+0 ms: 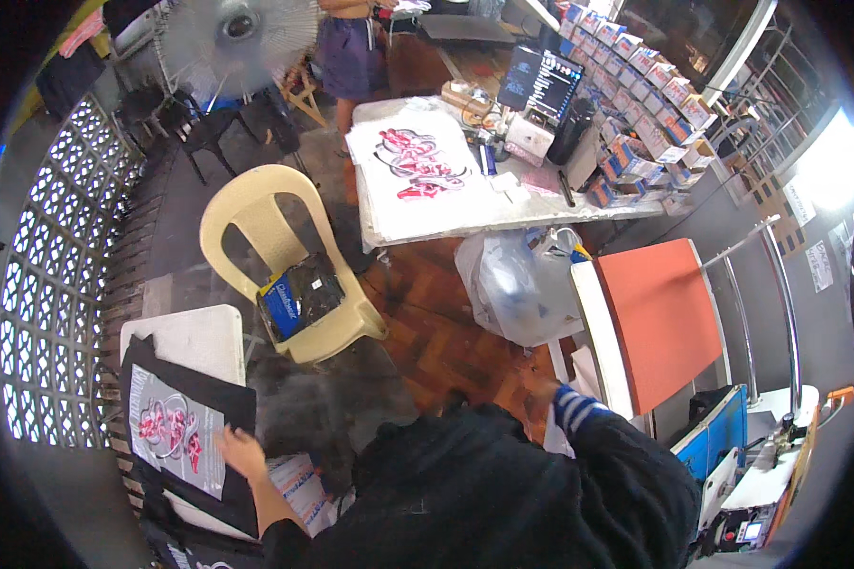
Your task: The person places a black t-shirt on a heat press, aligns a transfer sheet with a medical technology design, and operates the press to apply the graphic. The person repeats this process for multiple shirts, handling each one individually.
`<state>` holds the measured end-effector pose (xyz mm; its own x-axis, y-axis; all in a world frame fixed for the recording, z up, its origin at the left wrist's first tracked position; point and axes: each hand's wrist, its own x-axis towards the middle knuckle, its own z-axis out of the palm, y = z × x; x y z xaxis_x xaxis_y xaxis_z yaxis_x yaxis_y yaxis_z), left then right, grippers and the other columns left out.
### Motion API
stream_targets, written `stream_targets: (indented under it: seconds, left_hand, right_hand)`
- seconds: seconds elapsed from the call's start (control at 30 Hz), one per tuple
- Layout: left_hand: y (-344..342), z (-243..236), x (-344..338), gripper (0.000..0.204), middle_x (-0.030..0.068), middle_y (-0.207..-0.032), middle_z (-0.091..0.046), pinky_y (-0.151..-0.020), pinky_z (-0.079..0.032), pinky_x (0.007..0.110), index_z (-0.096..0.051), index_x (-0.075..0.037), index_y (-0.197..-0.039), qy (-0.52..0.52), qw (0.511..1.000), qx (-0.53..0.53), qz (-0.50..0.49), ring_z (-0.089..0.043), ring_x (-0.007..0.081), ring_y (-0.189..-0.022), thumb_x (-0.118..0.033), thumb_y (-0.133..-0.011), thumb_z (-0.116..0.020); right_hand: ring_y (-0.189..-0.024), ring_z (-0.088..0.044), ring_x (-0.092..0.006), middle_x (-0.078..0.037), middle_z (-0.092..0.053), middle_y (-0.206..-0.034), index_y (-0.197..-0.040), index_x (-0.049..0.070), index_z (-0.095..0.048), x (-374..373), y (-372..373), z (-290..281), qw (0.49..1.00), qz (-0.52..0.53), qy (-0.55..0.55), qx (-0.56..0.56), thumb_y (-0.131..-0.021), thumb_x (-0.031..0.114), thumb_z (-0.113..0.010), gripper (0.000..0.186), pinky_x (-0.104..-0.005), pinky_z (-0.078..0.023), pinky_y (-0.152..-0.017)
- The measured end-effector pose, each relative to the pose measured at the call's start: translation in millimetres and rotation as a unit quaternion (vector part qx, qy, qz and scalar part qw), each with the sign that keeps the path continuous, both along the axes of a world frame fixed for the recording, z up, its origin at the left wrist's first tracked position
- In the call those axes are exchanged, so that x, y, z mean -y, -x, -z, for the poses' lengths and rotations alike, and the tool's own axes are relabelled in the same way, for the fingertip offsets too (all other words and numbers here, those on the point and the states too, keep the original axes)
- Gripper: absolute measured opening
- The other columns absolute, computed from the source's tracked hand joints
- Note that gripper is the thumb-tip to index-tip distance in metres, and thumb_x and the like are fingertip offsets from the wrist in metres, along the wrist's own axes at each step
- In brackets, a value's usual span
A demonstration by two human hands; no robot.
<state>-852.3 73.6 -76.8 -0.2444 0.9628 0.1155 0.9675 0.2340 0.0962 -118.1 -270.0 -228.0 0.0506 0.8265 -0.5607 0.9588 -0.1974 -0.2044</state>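
My left hand (244, 453) is at the right edge of a pale print sheet (177, 427) with a red, white and black design. Its fingers are stretched out, and I cannot tell whether they touch the sheet. Beneath the sheet lies a black cloth, seemingly a shirt (240, 408), spread over a white board (182, 339). On the other side, my right hand (538, 387) is low beside a white-edged stand with an orange-red pad (662, 322). A striped cuff shows at its wrist. Its fingers blend into the brown floor, so their hold is unclear.
A cream plastic chair (261, 204) bears a packaged bundle (299, 296). Behind stands a white table (389, 233) with printed sheets (417, 161) and a screen (552, 85). A clear plastic bag (517, 294) sits under it. Stacked small boxes (636, 114) line the right; a fan (239, 28) stands back left.
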Motion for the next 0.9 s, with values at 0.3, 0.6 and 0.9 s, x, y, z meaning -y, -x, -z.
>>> stream_targets:
  seconds: [0.3,0.6,0.9]
  left_hand:
    - [-232,141,-161,0.043,0.0276,-0.131,-0.068,-0.105,-0.051,0.051,-0.071,-0.002,-0.126,0.275,0.905,0.232,0.225,-0.063,0.0474,-0.124,-0.029,-0.092,-0.069]
    - [-185,298,-304,0.068,0.0262,-0.133,-0.069,-0.107,-0.051,0.049,-0.061,0.01,-0.136,0.071,0.878,0.316,-0.352,-0.066,0.0427,-0.126,-0.037,-0.092,-0.082]
    - [-231,161,-268,0.034,0.0111,-0.129,-0.069,-0.099,-0.059,0.051,-0.064,-0.001,-0.132,0.367,0.47,0.795,-0.11,-0.068,0.0287,-0.114,-0.017,-0.103,-0.07]
  right_hand:
    - [-0.112,-0.074,-0.0311,-0.02,-0.077,-0.119,-0.123,0.004,-0.074,98,84,-53,0.967,0.141,0.17,-0.127,-0.095,0.027,-0.068,0.036,-0.0439,-0.056,-0.097]
    - [-0.112,-0.074,-0.0309,-0.019,-0.078,-0.118,-0.125,0.0,-0.072,-88,143,-138,0.827,0.497,0.185,-0.189,-0.104,0.034,-0.068,0.041,-0.0407,-0.056,-0.098]
    - [-0.102,-0.073,-0.0264,-0.014,-0.075,-0.115,-0.132,-0.001,-0.067,-343,215,-104,0.663,0.613,0.107,-0.417,-0.104,0.039,-0.069,0.049,-0.0422,-0.059,-0.09]
